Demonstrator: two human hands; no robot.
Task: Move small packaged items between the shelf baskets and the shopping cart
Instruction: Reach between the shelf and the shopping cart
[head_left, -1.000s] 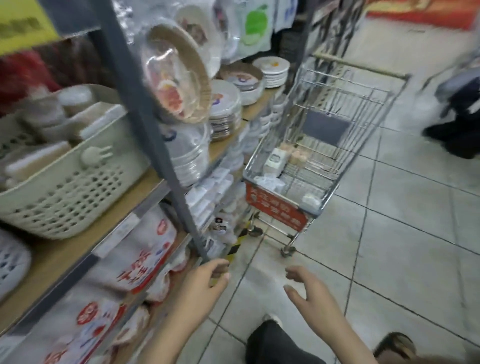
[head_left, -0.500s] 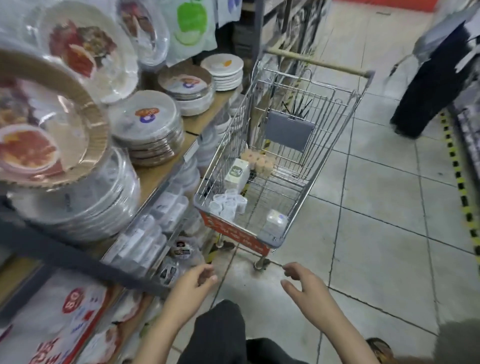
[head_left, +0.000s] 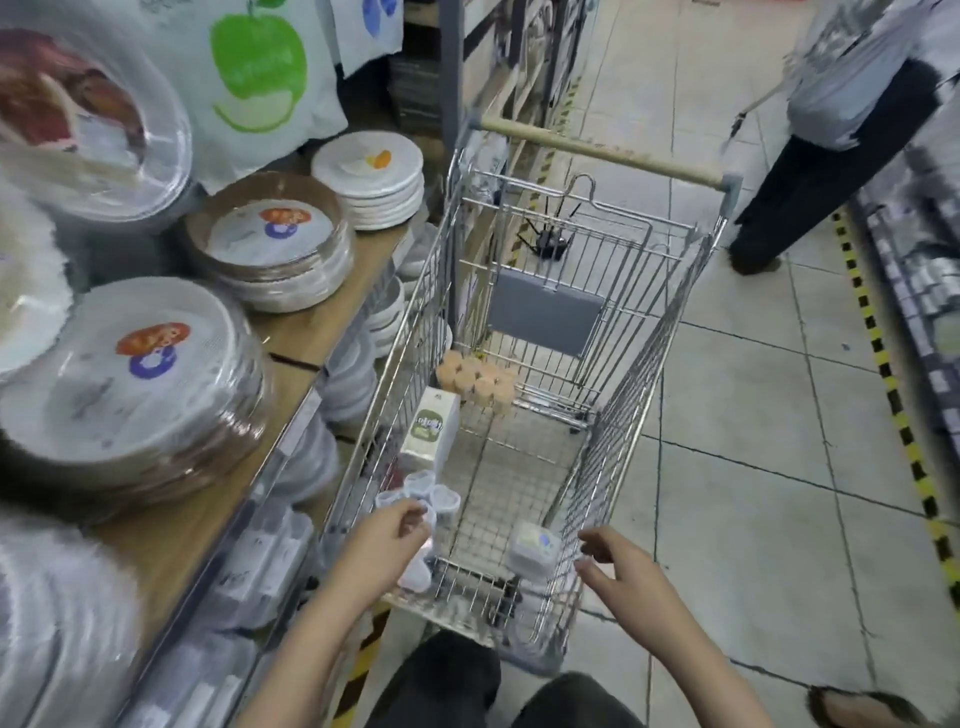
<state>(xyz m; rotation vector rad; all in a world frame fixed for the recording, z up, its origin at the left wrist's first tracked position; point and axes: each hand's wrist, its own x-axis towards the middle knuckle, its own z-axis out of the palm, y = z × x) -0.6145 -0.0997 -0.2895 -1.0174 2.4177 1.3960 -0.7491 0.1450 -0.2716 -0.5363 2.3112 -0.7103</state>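
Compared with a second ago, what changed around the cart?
Both hands came forward: the left hand now reaches over the wire shopping cart's near end by the clear plastic cups; the right hand nears its rim. Neither holds anything. Cart contents unchanged.

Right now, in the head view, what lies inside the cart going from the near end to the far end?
Small white box → clear cups → green-labelled carton → pack of tan cups → grey seat flap.

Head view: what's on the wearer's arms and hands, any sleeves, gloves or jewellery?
Both the left hand and the right hand are bare: no gloves, rings or watch visible. Forearms are uncovered too, with no sleeve reaching into the frame. Below them, dark trousers.
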